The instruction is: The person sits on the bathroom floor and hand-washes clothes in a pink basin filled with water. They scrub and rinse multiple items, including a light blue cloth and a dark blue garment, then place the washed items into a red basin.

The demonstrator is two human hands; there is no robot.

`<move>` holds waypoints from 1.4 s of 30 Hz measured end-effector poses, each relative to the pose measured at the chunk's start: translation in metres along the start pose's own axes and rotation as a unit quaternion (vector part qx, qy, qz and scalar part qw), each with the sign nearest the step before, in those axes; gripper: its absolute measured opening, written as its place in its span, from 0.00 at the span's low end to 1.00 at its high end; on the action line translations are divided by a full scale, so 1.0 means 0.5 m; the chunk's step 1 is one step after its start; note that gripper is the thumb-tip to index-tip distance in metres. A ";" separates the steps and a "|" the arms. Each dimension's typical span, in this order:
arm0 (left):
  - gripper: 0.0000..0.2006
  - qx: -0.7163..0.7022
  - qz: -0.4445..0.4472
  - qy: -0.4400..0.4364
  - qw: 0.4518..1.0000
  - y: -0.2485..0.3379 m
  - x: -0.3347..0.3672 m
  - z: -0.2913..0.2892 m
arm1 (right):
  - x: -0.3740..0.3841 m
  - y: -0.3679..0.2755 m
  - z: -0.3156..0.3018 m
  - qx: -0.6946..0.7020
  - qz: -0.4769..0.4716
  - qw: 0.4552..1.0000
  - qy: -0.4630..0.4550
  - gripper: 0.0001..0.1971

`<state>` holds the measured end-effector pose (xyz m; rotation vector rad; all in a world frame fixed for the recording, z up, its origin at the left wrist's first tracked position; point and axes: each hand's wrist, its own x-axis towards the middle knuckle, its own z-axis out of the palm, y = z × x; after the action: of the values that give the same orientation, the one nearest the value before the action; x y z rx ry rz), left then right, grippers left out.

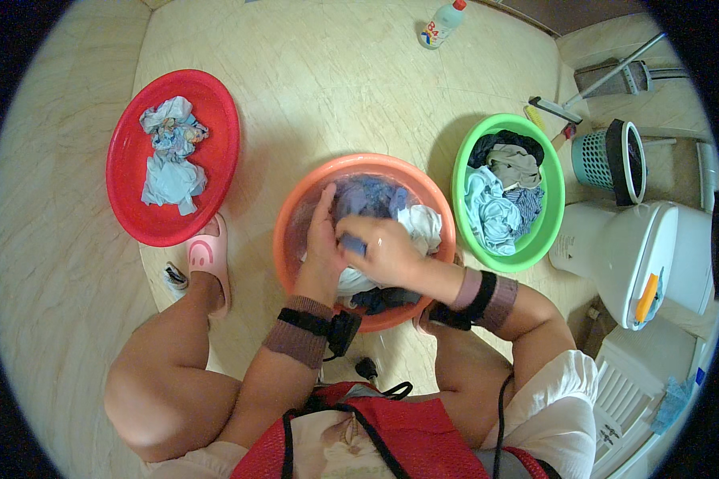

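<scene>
Water and soaked clothes fill an orange basin [282, 263] between my legs. Above them my left hand [321, 243] stands with its fingers stretched toward the far rim and its palm turned right. My right hand [382, 249] is closed round a small blue piece [353, 243], pressed close to the left palm. Whether that piece is soap or folded cloth, I cannot tell. Blue-purple cloth [369, 196] lies at the far side of the basin, white cloth [420, 226] to the right, and dark cloth [382, 300] near the front rim.
A red basin [121, 188] with light crumpled clothes stands at the left. To the right is a green basin [460, 199] of mixed clothes. Beyond it are a toilet [607, 239], a teal basket [593, 162] and a squeegee [559, 112]. A red-capped bottle [442, 25] stands far back.
</scene>
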<state>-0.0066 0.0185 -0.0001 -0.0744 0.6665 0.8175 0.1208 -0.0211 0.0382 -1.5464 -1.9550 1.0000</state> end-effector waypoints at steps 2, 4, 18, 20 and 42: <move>0.22 0.093 0.049 0.027 0.994 -0.011 -0.020 -0.004 | -0.018 -0.050 0.015 -0.008 -0.073 0.997 0.020 0.16; 0.21 0.004 0.081 0.040 0.996 -0.031 -0.015 -0.020 | -0.017 -0.066 0.019 -0.046 -0.064 0.997 -0.020 0.15; 0.17 0.006 0.050 0.062 0.997 -0.057 -0.021 -0.021 | 0.015 -0.077 -0.010 -0.084 -0.054 0.994 0.035 0.14; 0.18 -0.132 -0.060 -0.052 0.988 -0.043 0.000 -0.010 | 0.029 -0.019 -0.013 -0.100 0.036 0.993 0.042 0.16; 0.16 0.000 0.091 0.098 0.991 -0.048 0.053 -0.095 | 0.076 0.190 0.026 -0.239 0.201 0.948 -0.064 0.17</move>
<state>-0.0016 0.0042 -0.0578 -0.0964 0.8682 0.9941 0.1613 0.0222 -0.0462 -2.2689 -2.1276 0.8244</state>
